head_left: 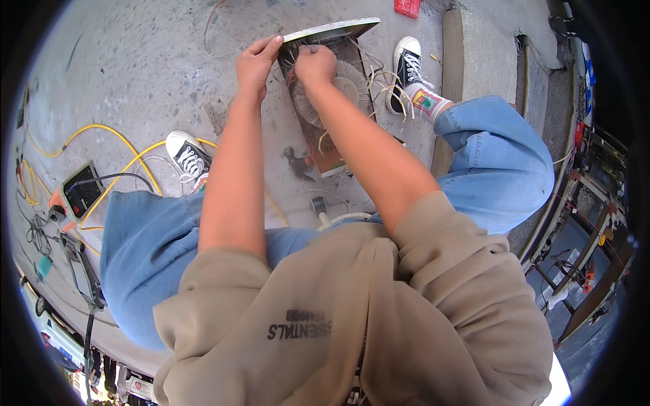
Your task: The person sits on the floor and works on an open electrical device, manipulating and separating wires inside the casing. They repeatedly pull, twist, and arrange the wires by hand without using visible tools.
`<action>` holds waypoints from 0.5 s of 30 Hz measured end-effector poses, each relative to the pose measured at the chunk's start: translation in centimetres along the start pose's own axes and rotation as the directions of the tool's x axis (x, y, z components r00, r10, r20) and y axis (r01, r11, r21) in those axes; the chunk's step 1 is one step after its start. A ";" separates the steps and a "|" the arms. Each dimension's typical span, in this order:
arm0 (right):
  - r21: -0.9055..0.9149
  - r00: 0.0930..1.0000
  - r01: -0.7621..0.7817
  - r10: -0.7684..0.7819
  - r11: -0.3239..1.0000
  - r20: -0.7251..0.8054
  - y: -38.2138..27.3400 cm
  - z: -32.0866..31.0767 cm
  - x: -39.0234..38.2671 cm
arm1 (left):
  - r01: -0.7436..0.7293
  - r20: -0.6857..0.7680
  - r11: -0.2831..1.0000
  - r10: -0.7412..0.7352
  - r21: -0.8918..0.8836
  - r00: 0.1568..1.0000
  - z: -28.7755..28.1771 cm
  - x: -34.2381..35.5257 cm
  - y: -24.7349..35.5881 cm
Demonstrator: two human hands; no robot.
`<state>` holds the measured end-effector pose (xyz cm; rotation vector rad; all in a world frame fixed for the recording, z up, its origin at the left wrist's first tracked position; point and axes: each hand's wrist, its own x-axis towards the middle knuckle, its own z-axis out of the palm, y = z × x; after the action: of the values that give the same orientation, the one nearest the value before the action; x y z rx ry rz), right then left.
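Concrete floor below, both arms outstretched: left hand (257,64) open on panel (330,30), right hand (315,65) pinching wires (386,84).

So there's a ring-shaped coil (338,91), a fat toroid wound in copper-coloured wire with a pale centre, lying flat in an open metal case (332,32) on the concrete floor (156,74). Loose pale wire ends (389,84) stick out from the coil's side nearest the black sneaker (408,68). The case's lid edge stands tilted just beyond the coil.
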<state>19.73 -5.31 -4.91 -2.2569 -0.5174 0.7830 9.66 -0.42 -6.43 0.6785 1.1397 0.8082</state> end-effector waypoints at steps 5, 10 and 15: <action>-0.059 0.989 0.149 -0.148 0.987 0.015 0.6 0.2 0.1 | 0.019 -0.015 1.000 -0.018 0.009 1.000 0.1 -0.8 0.3; -0.142 0.996 -0.008 0.020 0.990 0.084 -3.1 -1.6 -1.1 | 0.012 -0.030 0.999 -0.010 0.048 0.999 -0.6 -0.6 -0.2; -0.151 0.997 0.066 -0.059 0.986 0.050 -0.4 -0.6 0.0 | 0.003 -0.029 1.000 -0.003 0.010 1.000 -0.2 -0.4 -0.5</action>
<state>20.11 -5.31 -4.23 -2.3548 -0.6873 0.7880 9.46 -1.03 -6.64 0.6756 1.1713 0.8123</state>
